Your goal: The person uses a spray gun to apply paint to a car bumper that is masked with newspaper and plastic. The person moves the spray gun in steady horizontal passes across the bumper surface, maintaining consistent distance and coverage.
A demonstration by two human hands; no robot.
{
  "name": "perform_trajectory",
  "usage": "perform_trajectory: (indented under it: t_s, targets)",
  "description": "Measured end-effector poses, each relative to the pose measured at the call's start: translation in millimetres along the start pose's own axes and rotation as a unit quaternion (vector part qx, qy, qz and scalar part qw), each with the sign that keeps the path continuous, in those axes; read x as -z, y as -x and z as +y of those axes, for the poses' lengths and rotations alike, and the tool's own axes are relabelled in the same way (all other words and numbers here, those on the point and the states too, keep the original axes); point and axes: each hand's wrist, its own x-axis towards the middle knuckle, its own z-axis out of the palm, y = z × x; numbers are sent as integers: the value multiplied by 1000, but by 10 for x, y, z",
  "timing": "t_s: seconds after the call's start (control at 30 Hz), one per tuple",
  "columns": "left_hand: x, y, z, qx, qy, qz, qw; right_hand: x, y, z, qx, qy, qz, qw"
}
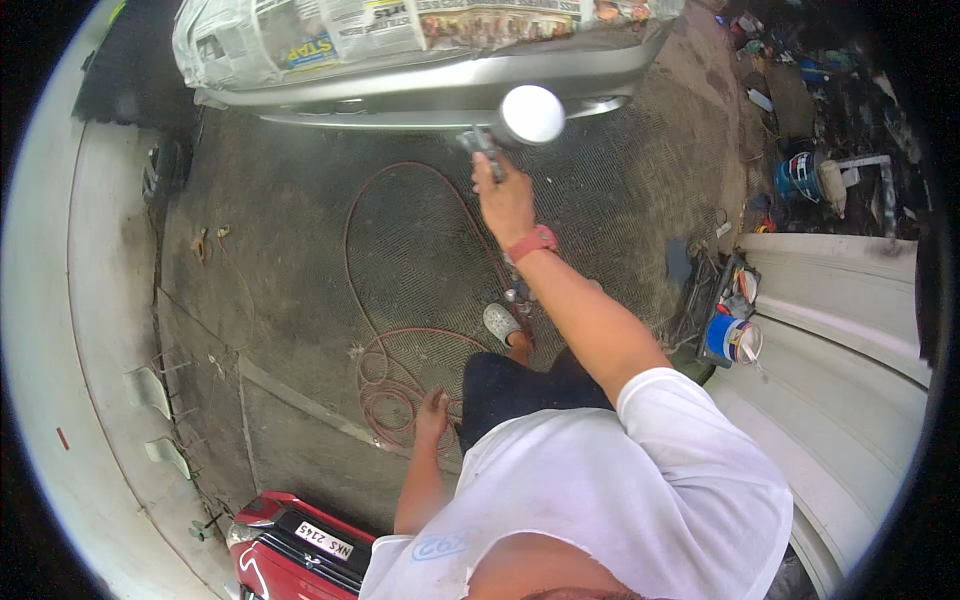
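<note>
My right hand [507,205], with a red watch on its wrist, is closed round the grip of a spray gun [484,150]. A round white cup [532,115] sits on the gun. Just beyond the gun lies the silver bumper [440,88] of a car, whose upper part is masked with newspaper [380,35] and clear plastic. A thin red hose [350,215] loops over the floor and runs up under my right forearm. Low at my left side hangs my left hand [432,410], near the hose coils; its fingers are too small and turned to make out.
A red car [295,555] stands behind me at the lower left. White chairs [150,392] line the left wall. To the right are a blue and white paint can [735,338], a blue bucket [797,178], and scattered clutter. Hose coils [390,408] lie near my feet.
</note>
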Motion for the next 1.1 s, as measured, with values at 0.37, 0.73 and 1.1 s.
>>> perform_trajectory:
  t_s: [0.37,0.73,1.1]
  targets:
    - [-28,368,-626,75,38,-31,996,-489,-447,-758,-114,-163,-66,978]
    - [-336,279,24,80,10,-34,996,2273,-919,-229,-96,-25,119,988]
    - [-787,359,1020,43,-27,24,998,3786,-1370,104,-17,73,190,979]
